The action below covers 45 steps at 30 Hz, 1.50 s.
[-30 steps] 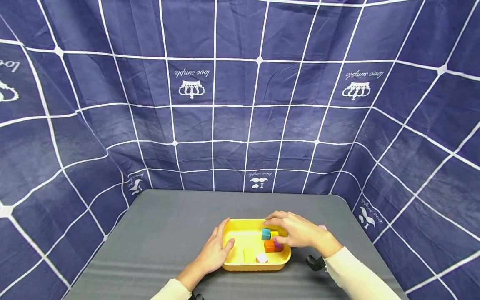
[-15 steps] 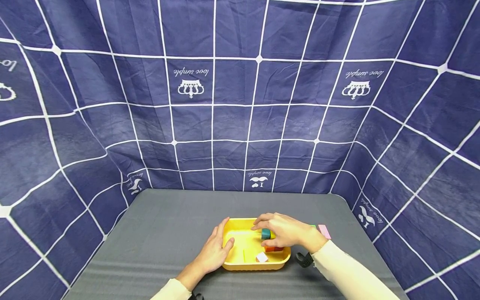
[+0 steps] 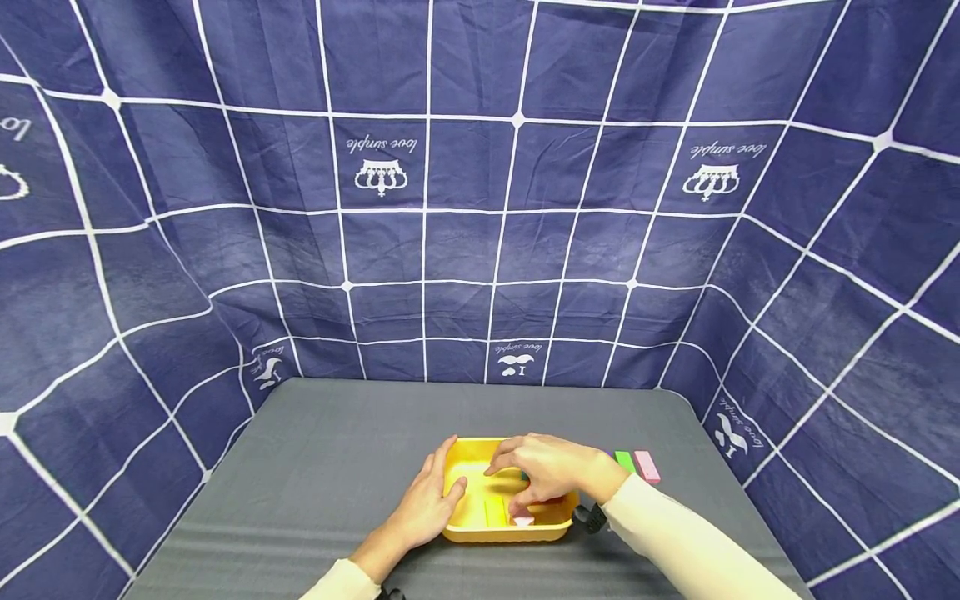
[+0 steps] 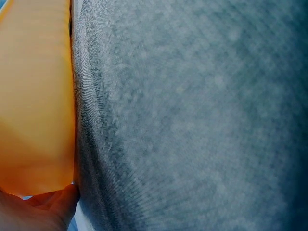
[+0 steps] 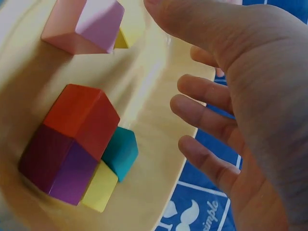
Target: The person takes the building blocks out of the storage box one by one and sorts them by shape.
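Three sides of dark-blue cloth [image 3: 465,250], printed with white grid lines, crowns and lettering, rise around a grey worktop [image 3: 337,467]. Two cream sleeves [image 3: 690,542] reach in from the bottom of the head view. A yellow tray [image 3: 510,533] sits slightly right of the worktop's middle, well apart from the far edge, its long sides running roughly parallel to that edge.

A person's right hand [image 3: 547,467] arches over the tray's right half, thumb spread wide from the loosely bent fingers, holding nothing. The left hand [image 3: 427,504] rests against the tray's left end with fingers extended and thumb over the rim, touching it without a closed grip.

Toward the worktop's right edge, a green bar [image 3: 625,461] and a pink bar [image 3: 647,467] lie side by side outside the tray. Inside it, a flat yellow piece [image 3: 495,512] lies by the near wall, and a pink block [image 5: 86,29] is just beside the right thumb. Clustered at the right end are an orange-red block [image 5: 82,115], a purple block [image 5: 62,163], a teal block [image 5: 121,154] and a yellow block [image 5: 100,187].
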Available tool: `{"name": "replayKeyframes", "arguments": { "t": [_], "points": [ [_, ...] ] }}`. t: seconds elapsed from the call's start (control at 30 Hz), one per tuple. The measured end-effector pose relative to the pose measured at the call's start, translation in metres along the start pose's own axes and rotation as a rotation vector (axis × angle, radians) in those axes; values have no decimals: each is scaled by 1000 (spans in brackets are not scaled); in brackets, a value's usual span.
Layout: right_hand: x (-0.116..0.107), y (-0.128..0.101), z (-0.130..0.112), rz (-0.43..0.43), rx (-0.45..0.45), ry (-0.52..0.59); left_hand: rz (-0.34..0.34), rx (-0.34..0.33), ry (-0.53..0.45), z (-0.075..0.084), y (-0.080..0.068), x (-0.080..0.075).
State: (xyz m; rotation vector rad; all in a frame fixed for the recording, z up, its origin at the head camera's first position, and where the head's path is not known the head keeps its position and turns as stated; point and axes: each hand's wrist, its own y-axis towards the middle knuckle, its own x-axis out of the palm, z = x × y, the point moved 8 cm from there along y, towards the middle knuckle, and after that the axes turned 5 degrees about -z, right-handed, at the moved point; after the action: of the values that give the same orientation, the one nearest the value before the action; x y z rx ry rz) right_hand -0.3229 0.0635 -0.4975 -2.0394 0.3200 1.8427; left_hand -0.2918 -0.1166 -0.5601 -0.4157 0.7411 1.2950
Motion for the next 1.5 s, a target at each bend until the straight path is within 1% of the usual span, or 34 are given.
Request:
{"name": "replayKeyframes", "arguments": {
  "t": [0.27, 0.37, 0.53, 0.63, 0.83, 1.03, 1.33, 1.5],
  "points": [
    [8, 16, -9, -82, -15, -26, -8, -2, -5, -2, 1, 1],
    [13, 22, -12, -122, -18, -9, -3, 3, -6, -2, 1, 1],
    [20, 29, -17, -167, -49, -21, -9, -3, -10, -2, 0, 1],
    [22, 31, -20, -176, -61, -40, -20, -13, -20, -2, 0, 1],
    [28, 33, -19, -202, -31, -34, -38, -25, -33, -1, -1, 3],
    [28, 38, -18, -192, -48, -25, -28, -21, -18, -2, 1, 1],
    [27, 37, -17, -214, -31, 48, -37, -44, -45, -3, 1, 3],
    [27, 39, -15, -206, -37, 42, -35, -60, -56, -5, 1, 2]
  ]
}}
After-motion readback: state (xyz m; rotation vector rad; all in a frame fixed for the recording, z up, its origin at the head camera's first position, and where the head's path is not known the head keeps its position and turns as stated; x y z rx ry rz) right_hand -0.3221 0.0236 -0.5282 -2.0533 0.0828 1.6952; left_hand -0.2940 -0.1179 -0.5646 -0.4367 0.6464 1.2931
